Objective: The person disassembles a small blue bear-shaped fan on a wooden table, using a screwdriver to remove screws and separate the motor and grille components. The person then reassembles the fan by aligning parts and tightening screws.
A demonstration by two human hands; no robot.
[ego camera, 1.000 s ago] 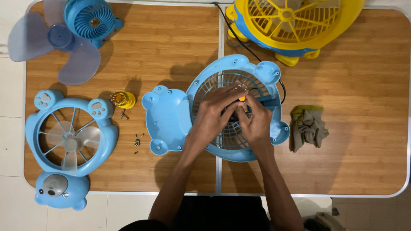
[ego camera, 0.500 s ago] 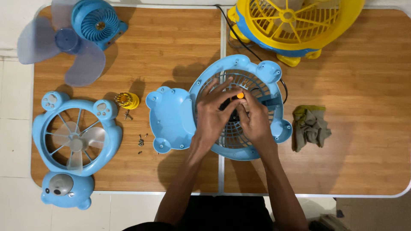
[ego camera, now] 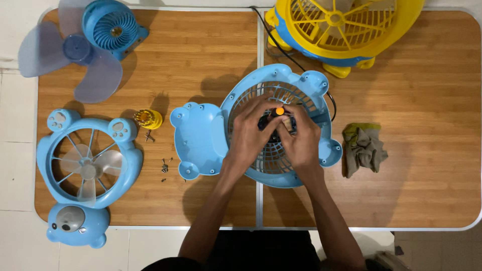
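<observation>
— How many fans on the wooden table (ego camera: 201,60)?

— Three with grilles: a light blue bear-eared fan (ego camera: 281,128) at the centre, a second blue fan (ego camera: 85,165) standing near the left edge, a yellow fan (ego camera: 341,27) running off the top edge. Also one loose blue motor housing (ego camera: 111,27) with a translucent three-blade propeller (ego camera: 75,60) at the top left corner.

— And the hands?

— Two, both over the centre fan's grille. Left hand (ego camera: 249,133) curled, fingers down on the grille beside a small screwdriver (ego camera: 277,114) with an orange cap. Right hand (ego camera: 301,140) closed around the screwdriver, pinching it upright near the grille's middle.

— Other pieces, counted?

— One blue bear-shaped base (ego camera: 198,140) touching the centre fan's left side. One yellow bit holder (ego camera: 147,119) left of that. A scatter of small dark screws (ego camera: 165,165) below the holder, too small to count surely. One crumpled olive rag (ego camera: 364,148) right of the centre fan. One black cord (ego camera: 281,45) from the top edge toward the centre fan.

— Free room?

— Broad bare wood at the right, past the rag to the rounded edge. Bare strip along the near edge, both sides of the forearms. Left half crowded.
</observation>
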